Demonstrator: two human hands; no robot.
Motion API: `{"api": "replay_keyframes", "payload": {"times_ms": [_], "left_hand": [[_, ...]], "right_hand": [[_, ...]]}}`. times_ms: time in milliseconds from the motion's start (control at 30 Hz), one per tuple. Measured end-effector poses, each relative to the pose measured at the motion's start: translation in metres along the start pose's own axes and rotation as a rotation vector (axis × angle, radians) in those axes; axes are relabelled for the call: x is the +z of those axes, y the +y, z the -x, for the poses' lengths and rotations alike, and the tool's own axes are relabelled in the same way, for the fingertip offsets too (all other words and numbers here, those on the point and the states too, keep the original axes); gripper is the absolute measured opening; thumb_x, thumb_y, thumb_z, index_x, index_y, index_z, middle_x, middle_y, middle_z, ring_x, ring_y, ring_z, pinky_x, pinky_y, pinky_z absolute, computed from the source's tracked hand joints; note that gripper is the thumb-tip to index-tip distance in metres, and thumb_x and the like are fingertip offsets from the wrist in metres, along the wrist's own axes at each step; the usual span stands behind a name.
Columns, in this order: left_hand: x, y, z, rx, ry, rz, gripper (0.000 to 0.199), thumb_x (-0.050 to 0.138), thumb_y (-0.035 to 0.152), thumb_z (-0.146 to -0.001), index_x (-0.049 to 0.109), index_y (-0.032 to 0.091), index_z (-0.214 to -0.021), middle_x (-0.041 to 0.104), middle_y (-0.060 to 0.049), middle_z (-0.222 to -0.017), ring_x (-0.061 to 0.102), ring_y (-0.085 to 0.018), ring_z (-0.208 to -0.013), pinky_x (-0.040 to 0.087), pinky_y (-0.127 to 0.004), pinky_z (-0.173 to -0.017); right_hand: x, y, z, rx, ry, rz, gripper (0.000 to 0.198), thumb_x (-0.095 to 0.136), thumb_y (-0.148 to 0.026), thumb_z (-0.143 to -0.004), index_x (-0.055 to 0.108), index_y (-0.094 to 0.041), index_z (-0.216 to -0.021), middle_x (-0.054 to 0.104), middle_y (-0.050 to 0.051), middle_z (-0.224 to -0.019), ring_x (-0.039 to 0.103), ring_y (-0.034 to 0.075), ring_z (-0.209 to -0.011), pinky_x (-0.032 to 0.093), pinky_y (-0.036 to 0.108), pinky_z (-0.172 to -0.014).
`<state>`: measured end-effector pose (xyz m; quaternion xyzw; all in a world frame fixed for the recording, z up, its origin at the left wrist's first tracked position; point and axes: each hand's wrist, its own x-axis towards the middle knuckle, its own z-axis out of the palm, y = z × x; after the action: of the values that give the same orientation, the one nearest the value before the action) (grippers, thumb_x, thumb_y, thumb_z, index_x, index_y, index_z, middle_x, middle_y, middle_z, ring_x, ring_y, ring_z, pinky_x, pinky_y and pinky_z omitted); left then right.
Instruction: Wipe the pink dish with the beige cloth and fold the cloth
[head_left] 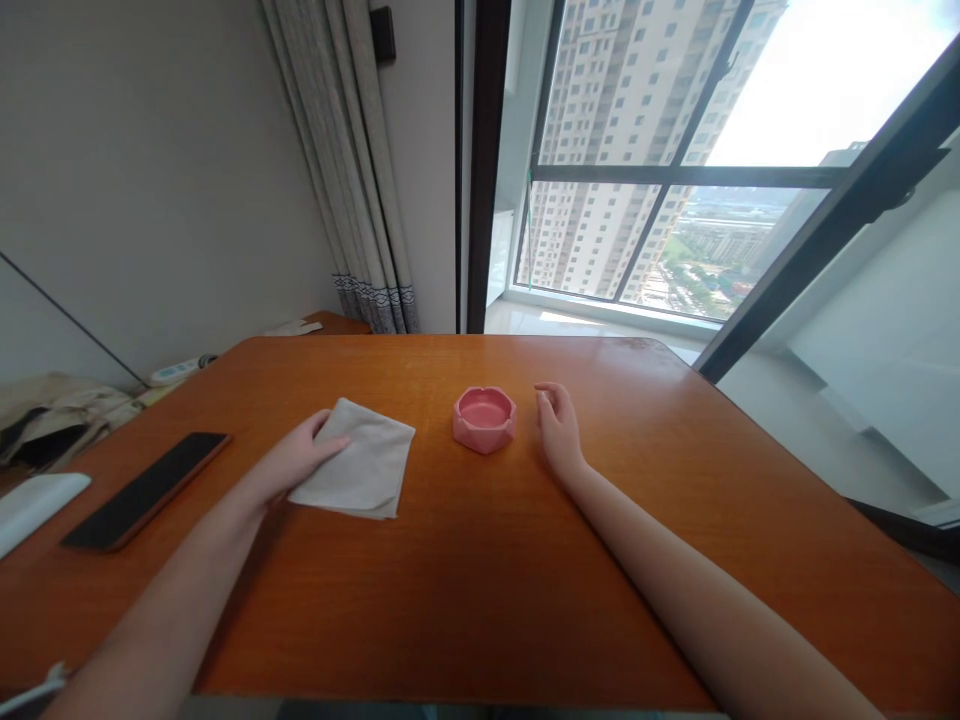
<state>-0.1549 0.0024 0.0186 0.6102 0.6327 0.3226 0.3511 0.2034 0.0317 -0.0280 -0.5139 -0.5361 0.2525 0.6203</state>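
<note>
1. Folded pale grey cloth (364,465), held by its left side, spread flat and square-cornered, left of the ashtray and apart from it; whether its underside meets the table cannot be told

2. The left hand (300,455) is clamped on that cloth, thumb across the top and the other fingers hidden beneath

3. Pink faceted ashtray (484,435), upright near the middle of the table, with notches in its rim; neither hand touches it, and no contents show in its bowl

4. The right hand (556,420) is just beside the ashtray, on its right, fingers loosely curled and holding nothing; whether thumb and forefinger meet is too small to tell

5. The step in hand, I judge, is holding the cloth ready, with cloth and ashtray not yet brought together; any next move on the ashtray would call for the right fingers to spread around its angled wall while the left keeps its pinch

6. Further out on the brown wooden table (480,590) lies a long black-topped slab (150,490), left of the cloth; beyond the far edge are a grey curtain (352,180) and a window (675,175)
</note>
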Motion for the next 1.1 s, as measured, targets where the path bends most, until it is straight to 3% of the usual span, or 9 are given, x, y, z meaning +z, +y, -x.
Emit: {"api": "replay_keyframes", "payload": {"times_ms": [100,200,300,400,533,600,700,800,1100], "left_hand": [[0.029,0.039,0.005,0.079,-0.251,0.343,0.048,0.067,0.039,-0.064,0.056,0.02,-0.107,0.066,-0.007,-0.102,0.063,-0.026,-0.091,0.052,-0.034,-0.073],[0.066,0.069,0.003,0.105,-0.357,0.615,0.048,0.067,0.034,-0.064,0.054,0.018,-0.108,0.066,-0.009,-0.101,0.063,-0.026,-0.089,0.051,-0.034,-0.074],[0.101,0.088,-0.007,0.139,-0.328,0.716,0.047,0.067,0.034,-0.065,0.052,0.017,-0.106,0.066,-0.009,-0.098,0.063,-0.024,-0.087,0.051,-0.034,-0.073],[0.129,0.087,-0.02,0.21,-0.117,0.681,0.035,0.063,0.037,-0.07,0.049,0.018,-0.097,0.063,-0.005,-0.095,0.061,-0.019,-0.084,0.049,-0.032,-0.074],[0.154,0.059,-0.032,0.333,0.211,0.428,0.023,0.051,0.036,-0.081,0.047,0.019,-0.096,0.057,-0.006,-0.105,0.056,-0.016,-0.095,0.045,-0.033,-0.086],[0.162,0.043,-0.034,0.345,0.214,0.313,0.026,0.05,0.035,-0.083,0.047,0.018,-0.103,0.055,-0.009,-0.111,0.055,-0.018,-0.101,0.042,-0.036,-0.092],[0.169,0.031,-0.036,0.387,0.113,0.268,0.032,0.046,0.035,-0.086,0.047,0.017,-0.112,0.055,-0.011,-0.117,0.052,-0.019,-0.109,0.038,-0.039,-0.098],[0.169,0.03,-0.036,0.434,0.041,0.252,0.035,0.043,0.037,-0.088,0.049,0.017,-0.117,0.056,-0.011,-0.122,0.051,-0.021,-0.113,0.036,-0.041,-0.101],[0.168,0.038,-0.03,0.396,0.016,0.32,0.04,0.046,0.035,-0.085,0.046,0.021,-0.123,0.05,-0.009,-0.131,0.046,-0.021,-0.121,0.034,-0.041,-0.105]], "right_hand": [[-0.002,-0.028,0.008,-0.046,-0.17,-0.08,0.038,0.047,-0.047,-0.083,0.056,-0.02,-0.108,0.058,0.005,-0.096,0.055,0.016,-0.08,0.047,0.029,-0.073],[0.003,-0.048,0.018,0.026,-0.47,-0.198,0.048,0.047,-0.054,-0.081,0.054,-0.022,-0.117,0.058,0.008,-0.114,0.056,0.02,-0.1,0.047,0.033,-0.086],[0.008,-0.054,0.025,0.276,-0.681,-0.346,0.051,0.053,-0.053,-0.078,0.054,-0.02,-0.117,0.063,0.009,-0.108,0.06,0.024,-0.098,0.049,0.037,-0.084],[0.007,-0.052,0.023,0.425,-0.599,-0.417,0.046,0.059,-0.042,-0.076,0.056,-0.016,-0.114,0.066,0.011,-0.102,0.062,0.026,-0.092,0.051,0.039,-0.079],[-0.004,-0.047,0.012,0.102,0.034,-0.164,0.039,0.051,-0.038,-0.081,0.056,-0.018,-0.114,0.059,0.011,-0.115,0.056,0.026,-0.102,0.047,0.042,-0.087],[-0.009,-0.043,0.01,-0.182,0.129,0.086,0.033,0.052,-0.037,-0.082,0.06,-0.019,-0.108,0.053,0.011,-0.123,0.051,0.026,-0.108,0.041,0.043,-0.094],[-0.007,-0.038,0.013,-0.534,-0.245,0.469,0.02,0.06,-0.028,-0.075,0.064,-0.02,-0.093,0.056,0.01,-0.116,0.049,0.025,-0.109,0.03,0.044,-0.102],[0.002,-0.034,0.017,-0.62,-0.584,0.708,0.014,0.058,-0.024,-0.073,0.059,-0.021,-0.087,0.063,0.006,-0.094,0.054,0.022,-0.096,0.023,0.044,-0.105],[0.009,-0.022,0.018,-0.67,-0.588,0.87,0.006,0.054,-0.026,-0.079,0.054,-0.021,-0.08,0.062,0.005,-0.08,0.05,0.021,-0.085,0.032,0.037,-0.087]]}}
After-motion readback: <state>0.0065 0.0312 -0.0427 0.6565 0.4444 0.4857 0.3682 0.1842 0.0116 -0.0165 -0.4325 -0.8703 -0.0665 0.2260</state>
